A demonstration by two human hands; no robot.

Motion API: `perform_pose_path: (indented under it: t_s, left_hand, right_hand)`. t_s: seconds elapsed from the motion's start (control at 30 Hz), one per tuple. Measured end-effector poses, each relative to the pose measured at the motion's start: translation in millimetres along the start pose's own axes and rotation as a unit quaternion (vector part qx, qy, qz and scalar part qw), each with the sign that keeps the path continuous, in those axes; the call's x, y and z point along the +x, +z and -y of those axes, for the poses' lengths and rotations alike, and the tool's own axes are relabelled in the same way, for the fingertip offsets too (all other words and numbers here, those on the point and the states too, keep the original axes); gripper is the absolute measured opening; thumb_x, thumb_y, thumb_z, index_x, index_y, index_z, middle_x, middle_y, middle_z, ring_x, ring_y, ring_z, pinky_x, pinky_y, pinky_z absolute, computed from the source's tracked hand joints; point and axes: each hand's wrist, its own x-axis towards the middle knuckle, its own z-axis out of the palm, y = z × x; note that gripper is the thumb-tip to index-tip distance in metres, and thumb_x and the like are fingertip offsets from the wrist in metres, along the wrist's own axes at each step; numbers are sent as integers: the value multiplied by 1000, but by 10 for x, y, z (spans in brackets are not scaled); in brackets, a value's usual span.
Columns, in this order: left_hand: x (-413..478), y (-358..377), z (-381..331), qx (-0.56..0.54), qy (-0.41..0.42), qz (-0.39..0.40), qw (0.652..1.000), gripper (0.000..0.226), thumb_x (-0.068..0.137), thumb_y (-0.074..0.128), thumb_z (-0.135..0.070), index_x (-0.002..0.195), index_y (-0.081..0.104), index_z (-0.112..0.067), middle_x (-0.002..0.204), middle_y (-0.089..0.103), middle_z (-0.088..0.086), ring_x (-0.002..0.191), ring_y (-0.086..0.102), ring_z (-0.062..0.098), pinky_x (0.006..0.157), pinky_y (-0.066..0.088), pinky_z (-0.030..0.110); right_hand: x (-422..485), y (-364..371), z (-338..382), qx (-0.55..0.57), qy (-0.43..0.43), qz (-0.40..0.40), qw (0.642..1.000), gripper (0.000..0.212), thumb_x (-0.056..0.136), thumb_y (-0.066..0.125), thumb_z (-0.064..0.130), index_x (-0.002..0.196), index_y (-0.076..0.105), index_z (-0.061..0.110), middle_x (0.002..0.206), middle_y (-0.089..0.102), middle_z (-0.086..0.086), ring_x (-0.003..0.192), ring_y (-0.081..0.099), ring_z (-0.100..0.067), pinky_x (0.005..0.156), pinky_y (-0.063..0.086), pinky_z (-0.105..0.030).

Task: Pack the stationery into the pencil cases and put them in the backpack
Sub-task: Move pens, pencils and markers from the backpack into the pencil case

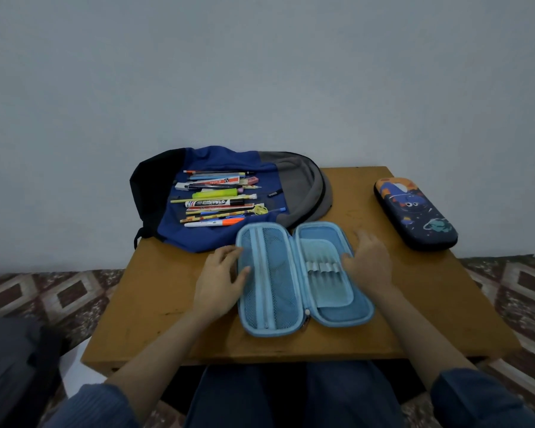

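A light blue pencil case (300, 279) lies spread open and empty in the middle of the wooden table (155, 304). My left hand (221, 279) rests at its left edge, fingers relaxed and thumb on the mesh half. My right hand (368, 261) lies on the right half, fingers spread, next to the elastic loops. Behind the case a blue, black and grey backpack (217, 236) lies flat, with a pile of pens, markers and erasers (220, 197) on top of it. A second pencil case (414, 211), dark with a space cartoon print, sits zipped up at the table's right.
The table stands against a plain pale wall. Patterned floor tiles (507, 288) show on both sides. My legs in blue trousers are under the table's near edge. A dark object (10, 366) sits at the lower left on the floor.
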Motion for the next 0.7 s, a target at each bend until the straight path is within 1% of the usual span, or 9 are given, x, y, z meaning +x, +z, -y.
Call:
perform_pose_path:
  t_s: [0.03, 0.07, 0.13, 0.17, 0.23, 0.3, 0.4, 0.5, 0.7]
  left_hand:
    - [-30, 7, -7, 17, 27, 18, 999, 53, 94, 48, -40, 141, 38, -19, 145, 35, -3, 133, 30, 13, 107, 28, 26]
    - [-49, 19, -8, 29, 44, 42, 998, 55, 94, 46, -41, 143, 34, -20, 150, 29, -4, 137, 24, 13, 111, 22, 26]
    - [-77, 58, 15, 36, 43, 93, 994, 59, 95, 42, -44, 147, 26, -20, 155, 19, -6, 141, 16, 11, 114, 15, 26]
    - [-88, 84, 31, 32, 38, 108, 993, 61, 95, 41, -45, 148, 23, -20, 156, 15, -7, 142, 14, 11, 115, 13, 27]
    - [-112, 138, 78, 12, 39, 113, 993, 60, 96, 39, -44, 148, 21, -20, 156, 12, -9, 143, 13, 10, 118, 13, 30]
    - [-133, 173, 113, -1, 48, 100, 994, 58, 96, 37, -47, 147, 25, -21, 156, 14, -10, 143, 15, 10, 118, 14, 34]
    - [-138, 190, 127, 7, 49, 81, 995, 63, 88, 28, -49, 145, 29, -22, 155, 18, -10, 142, 19, 10, 118, 16, 35]
    - [-137, 198, 129, 3, 45, 73, 996, 61, 89, 27, -47, 144, 32, -22, 154, 21, -10, 140, 22, 9, 117, 20, 37]
    - [-144, 203, 125, -7, 45, 62, 997, 48, 98, 39, -34, 144, 34, -21, 154, 22, -10, 140, 23, 9, 116, 20, 38]
  right_hand:
    - [-33, 2, 63, 3, -56, 6, 998, 48, 80, 54, 19, 123, 55, -2, 116, 59, -20, 110, 52, -36, 88, 43, -40]
    - [-73, -15, 166, 8, -100, 41, 994, 48, 82, 53, 23, 125, 55, 1, 122, 58, -17, 116, 50, -33, 93, 41, -38]
    - [-182, 7, 360, -10, -167, 142, 976, 44, 90, 56, 26, 131, 53, 12, 136, 52, -6, 129, 41, -22, 105, 33, -32]
    - [-236, 37, 439, -47, -198, 181, 962, 44, 91, 56, 30, 132, 51, 17, 142, 46, -2, 135, 34, -19, 110, 25, -32]
    - [-345, 113, 576, -136, -245, 219, 935, 46, 91, 54, 39, 135, 48, 26, 150, 34, 4, 143, 18, -18, 118, 5, -42]
    - [-436, 187, 607, -179, -271, 240, 915, 50, 90, 52, 48, 136, 46, 30, 153, 27, 8, 145, 9, -17, 115, -8, -50]
    - [-491, 248, 566, -173, -284, 288, 898, 64, 83, 54, 60, 138, 44, 28, 153, 29, 9, 145, 11, -15, 116, -8, -49]
    - [-503, 283, 524, -170, -283, 327, 885, 80, 76, 58, 65, 142, 39, 25, 152, 31, 9, 144, 14, -14, 118, -5, -47]
    - [-522, 315, 505, -175, -283, 319, 887, 82, 74, 58, 67, 142, 38, 26, 151, 31, 10, 143, 14, -13, 119, -5, -45]
